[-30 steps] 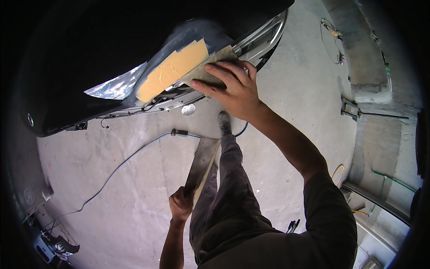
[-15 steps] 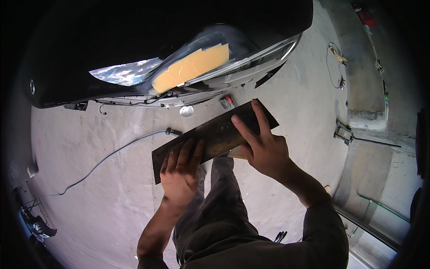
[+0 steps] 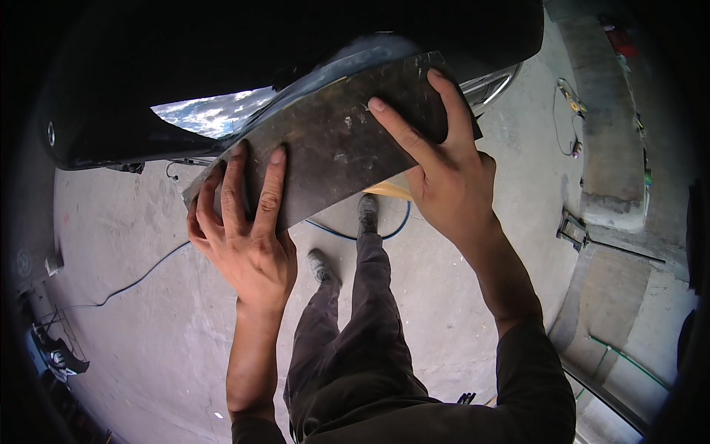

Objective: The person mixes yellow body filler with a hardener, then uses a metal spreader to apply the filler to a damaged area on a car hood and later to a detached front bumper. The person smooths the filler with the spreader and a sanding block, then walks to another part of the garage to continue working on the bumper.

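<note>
Between my two hands is a wide, dark, rectangular flat sheet (image 3: 325, 152), scuffed and spotted with pale marks. My left hand (image 3: 251, 248) grips its left end, fingers spread over the top face and thumb hidden. Gripping the right end, my right hand (image 3: 455, 181) has two fingers stretched over the face. A tan, flat-edged piece (image 3: 390, 190) shows below the sheet beside my right hand; what holds it is hidden. The sheet's far edge overlaps a black car body panel (image 3: 214, 66) with a dull grey patch (image 3: 373, 53). The sheet covers most of the patch's yellow filler; contact is unclear.
A blue hose (image 3: 140, 281) runs across the concrete floor on the left and curves ahead of my shoes (image 3: 367, 214). Further right lie a floor jack (image 3: 572, 229) and a yellow tool with a cord (image 3: 573, 103). A dark bar (image 3: 606, 392) stands at lower right.
Both hands have carried the sheet forward and up to the car panel, and it now hides most of the yellow filler. My left hand has shifted left with its fingers more spread.
</note>
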Demonstrator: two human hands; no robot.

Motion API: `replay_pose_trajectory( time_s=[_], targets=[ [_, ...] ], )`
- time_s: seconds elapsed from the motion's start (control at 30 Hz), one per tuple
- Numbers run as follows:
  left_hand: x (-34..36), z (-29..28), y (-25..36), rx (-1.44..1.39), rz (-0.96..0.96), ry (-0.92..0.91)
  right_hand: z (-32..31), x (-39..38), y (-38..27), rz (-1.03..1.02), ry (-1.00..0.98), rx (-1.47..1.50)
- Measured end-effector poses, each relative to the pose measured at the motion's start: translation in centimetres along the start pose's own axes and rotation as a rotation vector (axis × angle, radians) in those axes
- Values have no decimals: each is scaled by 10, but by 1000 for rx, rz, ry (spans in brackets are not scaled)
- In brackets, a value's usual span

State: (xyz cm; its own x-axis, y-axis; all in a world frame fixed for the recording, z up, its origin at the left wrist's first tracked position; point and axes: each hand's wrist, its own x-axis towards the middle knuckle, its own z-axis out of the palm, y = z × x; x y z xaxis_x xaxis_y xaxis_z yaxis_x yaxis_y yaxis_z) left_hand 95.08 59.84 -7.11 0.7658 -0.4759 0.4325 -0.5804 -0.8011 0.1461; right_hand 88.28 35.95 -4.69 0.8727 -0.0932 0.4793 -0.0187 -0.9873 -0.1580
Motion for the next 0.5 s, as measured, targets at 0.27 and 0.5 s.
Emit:
replay_pose_trajectory(
  time_s=[0.27, 0.5],
  targets=[
    [-9, 27, -4, -25, 2, 49, 26, -10, 19, -69, 78, -42],
    [-23, 25, 6, -59, 29, 52, 24, -24, 19, -94, 127, 3]
  ],
)
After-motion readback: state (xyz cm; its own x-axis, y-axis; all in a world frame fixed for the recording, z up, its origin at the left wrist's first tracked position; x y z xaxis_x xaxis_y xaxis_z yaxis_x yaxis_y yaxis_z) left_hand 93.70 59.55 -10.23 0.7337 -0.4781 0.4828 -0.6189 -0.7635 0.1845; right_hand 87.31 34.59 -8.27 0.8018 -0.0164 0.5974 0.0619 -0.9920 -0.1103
